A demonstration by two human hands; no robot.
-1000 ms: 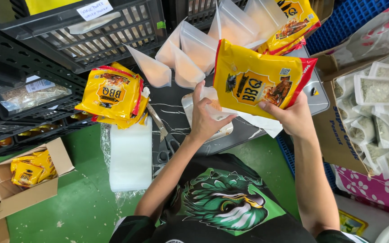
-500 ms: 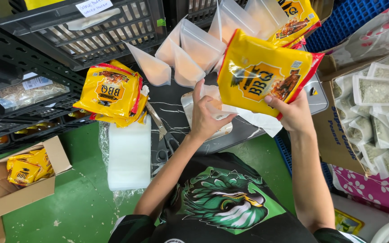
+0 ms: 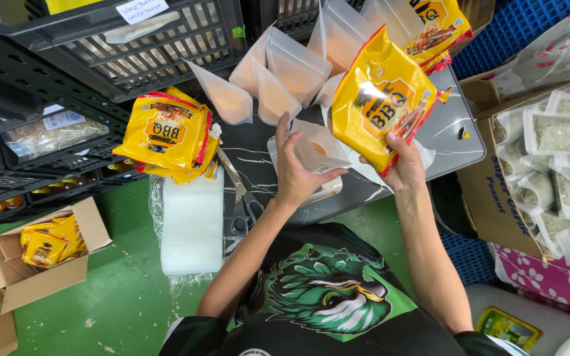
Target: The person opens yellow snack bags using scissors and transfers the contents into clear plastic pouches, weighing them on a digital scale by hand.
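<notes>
The yellow snack packet (image 3: 382,99) is held up above the dark marbled table (image 3: 258,161), tilted, its lower corner pinched between the thumb and fingers of the right hand (image 3: 405,165). Just to its left, the left hand (image 3: 296,168) closes on a frosted clear pouch (image 3: 321,148), thumb on one face and fingers behind, with the index finger pointing upward; the pouch sits over the table's near edge and nearly touches the packet.

Behind the hands, several more empty frosted pouches (image 3: 275,82) stand propped in a loose fan against the black plastic crates (image 3: 140,49). Another yellow packet (image 3: 440,29) lies at the table's far right corner, partly behind the held one. On the left end of the table a stack of yellow packets (image 3: 166,135) lies piled, and a pair of scissors (image 3: 242,198) rests between that stack and the left forearm. A flat bundle of clear bags (image 3: 192,221) overhangs the table's left front edge.

On the green floor (image 3: 120,290) to the left stands an open cardboard box (image 3: 34,257) with more yellow packets inside. To the right, a larger carton (image 3: 496,191) holds sealed pouches of pale granules (image 3: 559,142), close to the right elbow.
</notes>
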